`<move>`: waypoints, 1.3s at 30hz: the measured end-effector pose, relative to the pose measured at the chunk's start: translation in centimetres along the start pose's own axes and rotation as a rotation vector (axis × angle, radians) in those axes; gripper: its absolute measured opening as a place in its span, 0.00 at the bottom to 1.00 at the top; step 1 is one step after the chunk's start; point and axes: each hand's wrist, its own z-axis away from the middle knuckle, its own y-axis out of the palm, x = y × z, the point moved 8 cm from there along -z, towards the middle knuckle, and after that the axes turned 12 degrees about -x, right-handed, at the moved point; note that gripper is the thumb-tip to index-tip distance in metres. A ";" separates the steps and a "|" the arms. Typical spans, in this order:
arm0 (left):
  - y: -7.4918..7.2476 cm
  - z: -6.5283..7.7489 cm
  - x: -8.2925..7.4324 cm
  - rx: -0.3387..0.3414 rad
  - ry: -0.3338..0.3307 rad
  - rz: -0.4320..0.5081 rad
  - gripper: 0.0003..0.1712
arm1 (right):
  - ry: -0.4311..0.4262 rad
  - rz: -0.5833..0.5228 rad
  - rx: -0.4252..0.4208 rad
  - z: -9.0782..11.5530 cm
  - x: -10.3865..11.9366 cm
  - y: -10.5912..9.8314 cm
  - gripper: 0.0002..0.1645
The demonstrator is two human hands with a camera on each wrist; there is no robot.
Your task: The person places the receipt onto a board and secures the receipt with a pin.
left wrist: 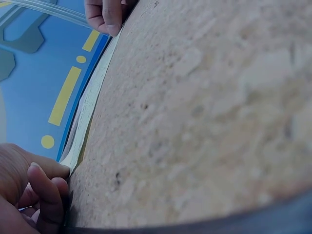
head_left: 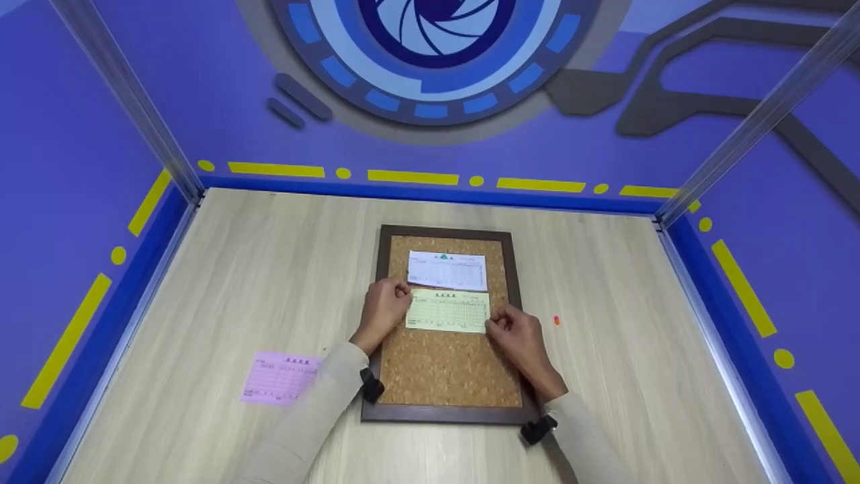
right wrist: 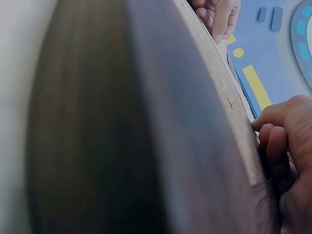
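A pale green printed slip lies on the cork board, just below a white printed slip. My left hand pinches the green slip by its upper left corner. At the lower right edge of the same slip, my right hand pinches it between thumb and finger. From the left wrist, the slip shows as a thin band along the cork, with my left hand near and my right hand far. In the right wrist view the dark frame hides most of the slip.
A pink printed slip lies on the wooden table to the left, partly covered by my left sleeve. Small red-orange objects, too small to tell, lie right of the board. Blue walls enclose the table at back and sides.
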 end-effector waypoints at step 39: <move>0.3 -0.1 0.5 -0.004 0.018 0.040 0.06 | -0.036 -0.036 0.025 0.1 0.1 0.2 0.11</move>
